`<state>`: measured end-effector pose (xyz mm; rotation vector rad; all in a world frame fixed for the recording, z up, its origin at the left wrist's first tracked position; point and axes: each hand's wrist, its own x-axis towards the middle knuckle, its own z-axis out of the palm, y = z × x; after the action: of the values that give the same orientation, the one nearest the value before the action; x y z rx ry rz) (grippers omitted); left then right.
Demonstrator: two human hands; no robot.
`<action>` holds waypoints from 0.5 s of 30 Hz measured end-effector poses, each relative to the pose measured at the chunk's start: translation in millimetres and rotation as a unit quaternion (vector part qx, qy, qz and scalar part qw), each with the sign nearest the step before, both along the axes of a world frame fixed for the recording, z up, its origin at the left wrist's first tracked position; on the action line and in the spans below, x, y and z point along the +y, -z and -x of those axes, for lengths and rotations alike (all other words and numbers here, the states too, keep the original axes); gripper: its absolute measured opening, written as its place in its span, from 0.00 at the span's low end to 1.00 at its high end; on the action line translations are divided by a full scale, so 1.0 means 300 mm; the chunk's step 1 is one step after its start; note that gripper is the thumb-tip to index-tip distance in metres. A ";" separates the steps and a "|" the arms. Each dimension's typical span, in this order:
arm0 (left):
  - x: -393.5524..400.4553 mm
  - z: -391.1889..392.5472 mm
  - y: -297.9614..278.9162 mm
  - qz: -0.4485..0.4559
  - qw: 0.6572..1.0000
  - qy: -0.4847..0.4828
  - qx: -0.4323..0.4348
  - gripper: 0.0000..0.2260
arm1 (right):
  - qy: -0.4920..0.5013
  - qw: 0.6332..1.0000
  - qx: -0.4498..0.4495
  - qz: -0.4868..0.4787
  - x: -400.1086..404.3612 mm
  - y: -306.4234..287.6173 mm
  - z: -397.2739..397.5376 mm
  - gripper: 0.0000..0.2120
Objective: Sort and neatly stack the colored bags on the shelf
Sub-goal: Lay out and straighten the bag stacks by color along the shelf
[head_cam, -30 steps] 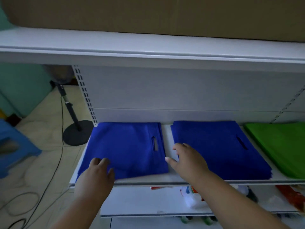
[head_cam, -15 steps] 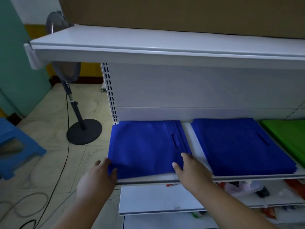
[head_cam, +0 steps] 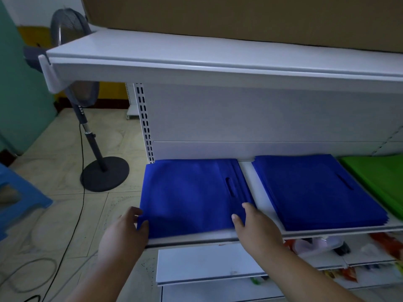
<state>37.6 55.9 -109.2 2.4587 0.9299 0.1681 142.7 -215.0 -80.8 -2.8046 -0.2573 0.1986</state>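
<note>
Gripping the left blue stack (head_cam: 192, 192) at its near corners: left hand (head_cam: 125, 233) curled round the near-left corner, fingertips hidden under the fabric; right hand (head_cam: 255, 227) pinching the near-right corner, thumb on top, remaining fingers apparently tucked beneath, hard to confirm. Lying on the shelf (head_cam: 248, 171), second blue stack (head_cam: 314, 190) just right of the right hand, green stack (head_cam: 379, 182) farther right and cut off by the frame edge. Blurred beyond telling, goods on the lower shelf below the right hand. Compared with half a second ago, right hand shifted onto the corner, shelf farther right in view.
</note>
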 end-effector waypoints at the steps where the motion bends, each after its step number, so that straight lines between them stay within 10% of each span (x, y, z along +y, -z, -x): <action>1: 0.001 -0.001 0.002 0.000 1.000 -0.002 0.001 0.13 | -0.007 1.000 0.001 0.004 0.004 0.003 0.002 0.27; 15: -0.004 -0.003 0.001 0.000 1.000 -0.003 -0.003 0.12 | 0.068 0.997 0.047 0.003 0.023 -0.009 -0.045 0.37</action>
<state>38.4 54.6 -109.4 2.4553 0.9339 0.1764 156.2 -208.1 -78.0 -2.7953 -0.0424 0.2993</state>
